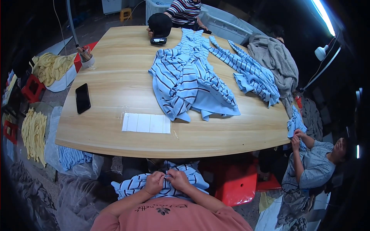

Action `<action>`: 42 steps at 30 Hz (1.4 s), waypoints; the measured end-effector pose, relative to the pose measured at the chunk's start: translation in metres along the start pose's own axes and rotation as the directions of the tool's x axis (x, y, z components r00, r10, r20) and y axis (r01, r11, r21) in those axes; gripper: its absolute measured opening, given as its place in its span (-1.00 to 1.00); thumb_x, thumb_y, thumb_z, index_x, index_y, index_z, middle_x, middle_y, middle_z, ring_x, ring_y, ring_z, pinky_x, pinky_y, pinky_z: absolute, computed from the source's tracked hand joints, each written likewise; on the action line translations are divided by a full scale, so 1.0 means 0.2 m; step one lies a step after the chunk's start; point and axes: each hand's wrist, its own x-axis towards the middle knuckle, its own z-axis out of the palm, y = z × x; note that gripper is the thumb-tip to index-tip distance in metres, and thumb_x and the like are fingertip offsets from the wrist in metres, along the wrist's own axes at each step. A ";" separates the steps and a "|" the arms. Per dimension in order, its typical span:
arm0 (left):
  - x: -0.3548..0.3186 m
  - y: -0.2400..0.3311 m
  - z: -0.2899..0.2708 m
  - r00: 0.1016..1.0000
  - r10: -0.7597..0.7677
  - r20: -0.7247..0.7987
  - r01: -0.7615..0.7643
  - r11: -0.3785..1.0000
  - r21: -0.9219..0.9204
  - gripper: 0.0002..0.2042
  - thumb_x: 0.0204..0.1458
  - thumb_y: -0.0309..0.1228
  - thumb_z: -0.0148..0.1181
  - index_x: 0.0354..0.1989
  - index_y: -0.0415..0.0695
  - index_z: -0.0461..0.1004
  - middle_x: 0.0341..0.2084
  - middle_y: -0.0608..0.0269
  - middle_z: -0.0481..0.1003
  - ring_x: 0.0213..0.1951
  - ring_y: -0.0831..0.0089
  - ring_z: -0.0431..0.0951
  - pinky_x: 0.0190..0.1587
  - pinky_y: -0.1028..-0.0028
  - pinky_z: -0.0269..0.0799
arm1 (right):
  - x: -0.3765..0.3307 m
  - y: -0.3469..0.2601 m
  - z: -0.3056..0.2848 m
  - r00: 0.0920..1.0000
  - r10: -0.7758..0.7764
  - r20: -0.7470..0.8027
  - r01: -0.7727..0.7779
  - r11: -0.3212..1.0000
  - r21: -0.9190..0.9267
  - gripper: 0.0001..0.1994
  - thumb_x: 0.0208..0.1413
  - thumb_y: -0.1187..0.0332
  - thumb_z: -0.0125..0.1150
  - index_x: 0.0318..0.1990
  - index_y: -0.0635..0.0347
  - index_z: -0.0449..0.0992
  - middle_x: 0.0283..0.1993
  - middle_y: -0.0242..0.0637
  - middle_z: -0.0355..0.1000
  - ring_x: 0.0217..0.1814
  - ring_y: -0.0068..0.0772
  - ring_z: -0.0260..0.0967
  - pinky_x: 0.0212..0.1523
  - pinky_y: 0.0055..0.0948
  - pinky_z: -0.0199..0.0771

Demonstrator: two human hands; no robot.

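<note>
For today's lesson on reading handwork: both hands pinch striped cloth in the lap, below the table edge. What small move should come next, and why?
Probably a small pull apart. The left hand and right hand meet fingertip to fingertip on one spot of the striped cloth, which lies bunched in the lap. Drawing that spot taut would show it more clearly; what sits between the fingertips is too small to tell.
</note>
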 end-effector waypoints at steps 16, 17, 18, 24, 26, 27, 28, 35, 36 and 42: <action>0.10 0.05 -0.01 0.955 0.208 0.210 -0.266 0.915 0.304 -0.80 -0.32 -0.59 0.08 -0.42 -0.22 0.35 -0.50 0.06 0.37 -0.43 0.11 0.39 -0.38 0.30 0.30 | -0.21 0.03 -0.17 0.865 -0.406 -0.293 0.302 0.890 -0.341 -0.62 -0.32 0.51 0.18 -0.21 0.27 0.34 -0.21 -0.12 0.31 -0.22 -0.12 0.28 -0.22 -0.27 0.26; 0.11 0.08 0.00 0.962 0.255 0.095 -0.272 0.920 0.284 -0.77 -0.32 -0.57 0.13 -0.39 -0.22 0.36 -0.47 0.06 0.39 -0.39 0.11 0.40 -0.36 0.32 0.32 | -0.26 0.05 -0.18 0.887 -0.381 -0.261 0.285 0.896 -0.341 -0.61 -0.33 0.52 0.20 -0.21 0.27 0.34 -0.24 -0.16 0.32 -0.23 -0.14 0.27 -0.21 -0.28 0.22; 0.12 0.09 0.02 0.963 0.250 0.103 -0.269 0.921 0.282 -0.77 -0.32 -0.57 0.13 -0.39 -0.22 0.36 -0.47 0.06 0.39 -0.39 0.11 0.40 -0.36 0.32 0.32 | -0.28 0.06 -0.17 0.890 -0.372 -0.262 0.278 0.900 -0.336 -0.61 -0.33 0.52 0.20 -0.21 0.27 0.34 -0.24 -0.16 0.32 -0.23 -0.14 0.27 -0.21 -0.28 0.22; 0.19 0.14 0.11 0.911 0.290 0.293 -0.370 0.888 0.273 -0.76 -0.29 -0.55 0.14 -0.35 -0.20 0.40 -0.46 0.13 0.38 -0.39 0.15 0.39 -0.34 0.28 0.32 | -0.27 0.06 -0.14 0.851 -0.366 -0.378 0.300 0.928 -0.222 -0.77 -0.19 0.57 0.12 -0.27 0.29 0.36 -0.46 -0.16 0.34 -0.50 -0.17 0.29 -0.45 -0.32 0.28; 0.21 0.14 0.14 0.898 0.302 0.319 -0.388 0.886 0.255 -0.78 -0.28 -0.57 0.12 -0.36 -0.19 0.41 -0.48 0.15 0.38 -0.40 0.14 0.38 -0.38 0.28 0.31 | -0.29 0.00 -0.19 0.924 -0.143 -0.354 0.152 0.988 -0.004 -0.78 -0.15 0.54 0.13 -0.27 0.29 0.36 -0.47 -0.14 0.35 -0.52 -0.16 0.31 -0.48 -0.34 0.30; 0.22 0.13 0.16 0.893 0.317 0.320 -0.397 0.890 0.226 -0.80 -0.26 -0.58 0.10 -0.37 -0.20 0.41 -0.53 0.15 0.37 -0.45 0.19 0.39 -0.42 0.33 0.31 | -0.29 -0.02 -0.21 0.958 0.076 -0.276 -0.019 0.979 0.203 -0.79 -0.12 0.52 0.13 -0.26 0.30 0.37 -0.47 -0.12 0.36 -0.54 -0.14 0.32 -0.50 -0.36 0.32; 0.22 0.13 0.17 0.887 0.331 0.321 -0.405 0.893 0.197 -0.82 -0.24 -0.59 0.09 -0.38 -0.20 0.40 -0.58 0.14 0.37 -0.49 0.25 0.40 -0.47 0.39 0.30 | -0.29 -0.01 -0.24 0.958 0.077 -0.276 -0.020 0.979 0.205 -0.79 -0.12 0.52 0.13 -0.26 0.30 0.37 -0.47 -0.12 0.36 -0.54 -0.14 0.32 -0.50 -0.36 0.32; 0.28 0.23 0.20 0.903 -0.278 0.326 0.259 0.960 0.103 -0.83 -0.22 -0.53 0.13 -0.39 -0.21 0.36 -0.66 0.12 0.35 -0.59 0.39 0.41 -0.54 0.45 0.29 | -0.35 0.13 -0.35 0.981 -0.109 -0.158 0.092 0.989 -0.114 -0.72 -0.11 0.42 0.19 -0.19 0.24 0.40 -0.36 -0.07 0.43 -0.39 -0.08 0.41 -0.41 -0.35 0.41; 0.29 0.26 0.21 0.901 -0.278 0.332 0.257 0.961 0.104 -0.83 -0.22 -0.53 0.13 -0.39 -0.21 0.36 -0.66 0.12 0.35 -0.59 0.39 0.41 -0.54 0.45 0.29 | -0.35 0.14 -0.34 0.981 -0.104 -0.162 0.086 0.990 -0.112 -0.72 -0.11 0.42 0.19 -0.19 0.24 0.40 -0.36 -0.07 0.43 -0.39 -0.08 0.41 -0.41 -0.35 0.41; 0.29 0.22 0.26 0.889 0.137 0.437 -0.311 0.882 0.356 -0.79 -0.26 -0.55 0.12 -0.37 -0.19 0.37 -0.47 0.09 0.35 -0.39 0.07 0.42 -0.46 0.25 0.36 | -0.35 0.16 -0.35 0.987 -0.156 -0.041 0.147 0.975 -0.168 -0.72 -0.15 0.49 0.18 -0.22 0.27 0.32 -0.38 -0.09 0.41 -0.45 -0.05 0.39 -0.50 -0.28 0.39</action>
